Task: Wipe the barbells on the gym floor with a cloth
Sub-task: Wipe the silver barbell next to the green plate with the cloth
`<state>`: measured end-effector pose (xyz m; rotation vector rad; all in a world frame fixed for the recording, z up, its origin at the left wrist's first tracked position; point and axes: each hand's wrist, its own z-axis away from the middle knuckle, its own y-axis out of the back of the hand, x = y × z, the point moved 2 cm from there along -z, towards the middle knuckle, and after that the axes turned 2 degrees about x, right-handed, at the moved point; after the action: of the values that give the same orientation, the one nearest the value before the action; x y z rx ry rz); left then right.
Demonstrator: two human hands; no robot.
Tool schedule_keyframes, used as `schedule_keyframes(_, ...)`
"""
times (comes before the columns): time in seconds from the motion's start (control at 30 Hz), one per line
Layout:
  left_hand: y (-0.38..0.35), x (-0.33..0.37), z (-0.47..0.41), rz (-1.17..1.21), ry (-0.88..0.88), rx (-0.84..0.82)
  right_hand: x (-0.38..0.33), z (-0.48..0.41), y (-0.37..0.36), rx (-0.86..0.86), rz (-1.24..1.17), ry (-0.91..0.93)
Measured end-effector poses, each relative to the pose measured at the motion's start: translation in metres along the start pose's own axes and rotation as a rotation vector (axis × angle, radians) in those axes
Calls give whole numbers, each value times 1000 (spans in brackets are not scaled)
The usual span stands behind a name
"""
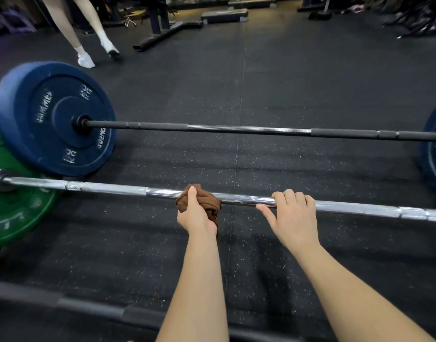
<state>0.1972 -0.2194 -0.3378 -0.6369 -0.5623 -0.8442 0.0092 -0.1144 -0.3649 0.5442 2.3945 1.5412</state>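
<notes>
From the head camera, our left grip is curled tight round the brown cloth, bunching it onto the chrome barbell near mid-shaft so that it wraps the steel it rubs. Our right grip hooks its fingers over the same bar just beside the cloth, likely to stop it rolling. The bar lies on the gym floor, with a black barbell beyond.

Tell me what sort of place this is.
A gym, most likely its free-weights area: a chrome barbell and a black barbell sit on speckled rubber flooring, loaded with a blue bumper plate marked 20 KG and a green plate, and a dark equipment frame stands behind.
</notes>
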Motion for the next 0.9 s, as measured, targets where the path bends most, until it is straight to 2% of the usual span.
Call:
schedule_keyframes(0.23,-10,-17,12,-10,-3,2,1,1,0,-5,13,-1)
schedule_keyframes(0.43,1,-5,7,-70,-4,-60,0,2,-4,38,7,5)
schedule_keyframes(0.67,3,17,-2,-48,-88,68,-1,1,-2,11,23,-1)
schedule_keyframes(0.9,-5,-1,9,-22,-62,52,-1,3,-2,35,6,5)
